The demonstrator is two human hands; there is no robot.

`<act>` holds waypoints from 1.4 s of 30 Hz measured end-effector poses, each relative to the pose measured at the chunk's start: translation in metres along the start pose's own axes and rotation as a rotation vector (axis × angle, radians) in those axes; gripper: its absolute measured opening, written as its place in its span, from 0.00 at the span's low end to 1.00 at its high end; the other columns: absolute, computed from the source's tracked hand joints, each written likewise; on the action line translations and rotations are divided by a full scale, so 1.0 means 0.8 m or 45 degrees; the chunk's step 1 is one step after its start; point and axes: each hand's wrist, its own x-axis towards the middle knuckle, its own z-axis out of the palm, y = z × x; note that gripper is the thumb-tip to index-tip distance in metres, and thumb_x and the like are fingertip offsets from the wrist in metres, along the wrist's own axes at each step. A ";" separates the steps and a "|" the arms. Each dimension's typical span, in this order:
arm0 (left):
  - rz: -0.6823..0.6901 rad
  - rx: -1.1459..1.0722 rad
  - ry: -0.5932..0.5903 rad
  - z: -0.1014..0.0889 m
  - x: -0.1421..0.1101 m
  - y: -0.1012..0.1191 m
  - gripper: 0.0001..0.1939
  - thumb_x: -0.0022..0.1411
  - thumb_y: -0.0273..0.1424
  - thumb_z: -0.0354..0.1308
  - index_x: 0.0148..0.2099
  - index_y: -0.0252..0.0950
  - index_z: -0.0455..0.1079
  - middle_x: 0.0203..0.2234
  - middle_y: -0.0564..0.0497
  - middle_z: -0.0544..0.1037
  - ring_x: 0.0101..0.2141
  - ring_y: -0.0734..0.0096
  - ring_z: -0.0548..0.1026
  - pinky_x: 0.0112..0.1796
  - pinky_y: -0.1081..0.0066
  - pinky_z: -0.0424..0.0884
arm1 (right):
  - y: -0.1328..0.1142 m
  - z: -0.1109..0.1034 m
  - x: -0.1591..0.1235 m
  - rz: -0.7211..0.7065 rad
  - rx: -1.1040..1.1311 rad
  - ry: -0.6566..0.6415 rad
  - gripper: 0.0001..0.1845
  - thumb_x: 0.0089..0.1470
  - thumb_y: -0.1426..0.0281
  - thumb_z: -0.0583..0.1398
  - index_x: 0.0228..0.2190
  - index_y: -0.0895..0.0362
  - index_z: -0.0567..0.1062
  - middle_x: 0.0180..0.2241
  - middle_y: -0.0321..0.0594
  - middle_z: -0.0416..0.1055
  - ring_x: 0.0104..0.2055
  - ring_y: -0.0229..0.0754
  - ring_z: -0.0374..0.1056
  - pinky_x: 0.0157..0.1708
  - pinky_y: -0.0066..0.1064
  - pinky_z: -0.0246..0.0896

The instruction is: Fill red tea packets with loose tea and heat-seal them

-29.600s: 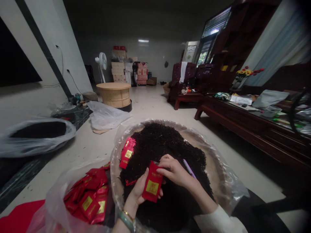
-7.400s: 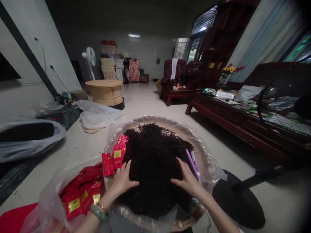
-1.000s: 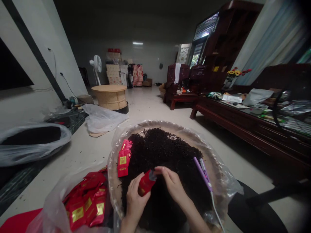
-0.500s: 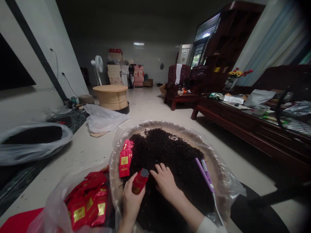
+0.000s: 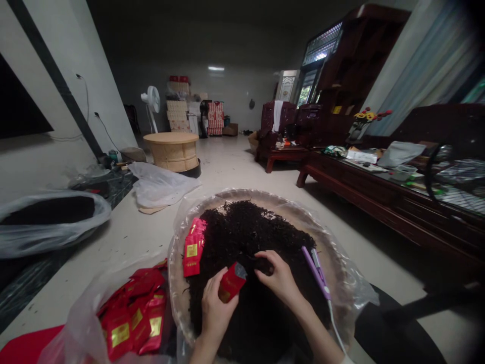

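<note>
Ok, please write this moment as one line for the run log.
left hand: red sachet | right hand: touching black tea | nearby: purple sealer

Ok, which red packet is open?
The packet in the left hand: its mouth gapes, showing silver lining. The others lie flat, in the stack or the bag.

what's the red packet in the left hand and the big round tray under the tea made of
The red packet in the left hand looks like glossy foil-laminated film, judging by its sheen and shiny gold label. The round tray looks like matte pale bamboo or wood, though the clear plastic liner blurs any weave.
</note>
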 end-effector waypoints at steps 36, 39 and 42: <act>0.000 -0.071 -0.197 0.024 0.013 0.036 0.36 0.47 0.31 0.67 0.58 0.36 0.61 0.48 0.41 0.76 0.46 0.53 0.75 0.47 0.53 0.70 | -0.028 -0.006 -0.002 -0.208 0.118 -0.135 0.24 0.50 0.79 0.53 0.47 0.51 0.73 0.42 0.40 0.75 0.42 0.43 0.70 0.44 0.37 0.66; -0.382 -0.428 -0.521 0.008 0.022 0.035 0.33 0.47 0.28 0.64 0.57 0.36 0.62 0.44 0.44 0.79 0.42 0.58 0.78 0.46 0.59 0.73 | -0.027 -0.021 0.007 -0.256 0.161 -0.145 0.22 0.50 0.79 0.52 0.44 0.53 0.73 0.37 0.40 0.73 0.38 0.41 0.70 0.38 0.33 0.66; -0.586 -0.755 -0.681 0.000 0.028 0.032 0.25 0.46 0.28 0.64 0.48 0.32 0.69 0.42 0.42 0.80 0.43 0.58 0.78 0.44 0.64 0.74 | -0.028 -0.031 0.013 -0.293 0.157 -0.145 0.22 0.50 0.77 0.53 0.47 0.53 0.71 0.38 0.41 0.70 0.39 0.41 0.69 0.37 0.32 0.66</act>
